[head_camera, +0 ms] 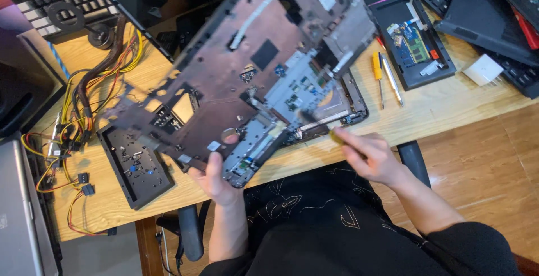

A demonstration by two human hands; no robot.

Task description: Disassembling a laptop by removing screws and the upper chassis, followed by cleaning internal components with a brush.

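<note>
Two hands work over a wooden surface (432,113) crowded with computer parts. Largest is the laptop top cover (224,68), a purplish-grey panel with cut-outs and a white ribbon cable, lifted and tilted above the surface. The left hand (216,178) grips its near edge, thumb on top and fingers beneath, its grip closed on the panel. Under the cover's right end lies the laptop base (348,105), partly hidden. The right hand (370,155) sits just right of the cover's lower corner, its grip narrow around a small tool with a yellowish handle (337,137), its tip blurred. A black tray of screws (135,166) lies to the left, near a wire bundle (95,91).
</note>
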